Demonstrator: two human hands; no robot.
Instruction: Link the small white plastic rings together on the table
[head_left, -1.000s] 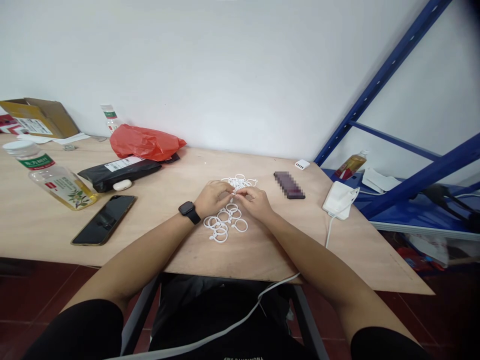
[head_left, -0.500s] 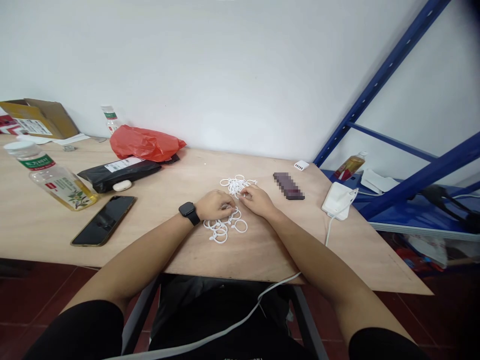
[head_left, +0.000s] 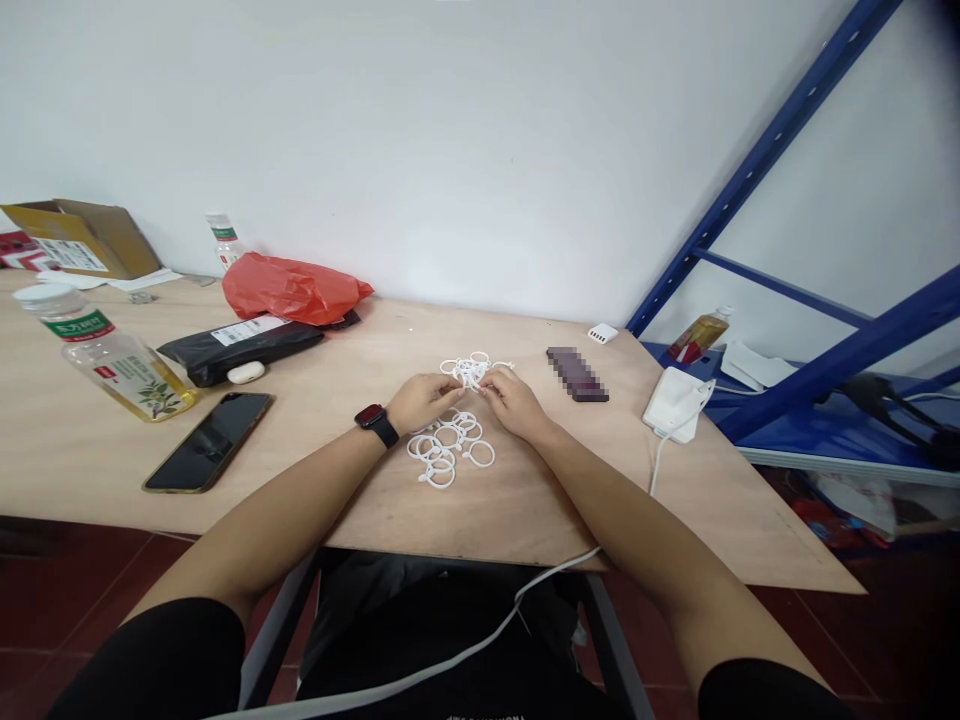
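My left hand [head_left: 426, 402], with a black watch [head_left: 376, 424] on its wrist, pinches at the near edge of a heap of thin white rings [head_left: 471, 370]. Facing it, my right hand [head_left: 513, 400] is closed in a pinch too, thumb and forefinger together. Something white, apparently one of the rings, shows between the two sets of fingertips; its exact shape is too small to make out. Nearer to me lies a second group of white rings [head_left: 442, 463], each a loop with a small knob. Several of them overlap, and one sits slightly apart on the right.
On the left are a phone [head_left: 208, 442], a drink bottle [head_left: 124, 370], a white earbud case [head_left: 246, 372], a black parcel [head_left: 240, 350] and a red bag [head_left: 296, 288]. To the right lie a pixelated dark object [head_left: 577, 375], a white charger [head_left: 679, 404] and a blue rack [head_left: 765, 130].
My left hand has moved up and away from the near rings to the heap, uncovering more of them. My right hand stays almost in place.
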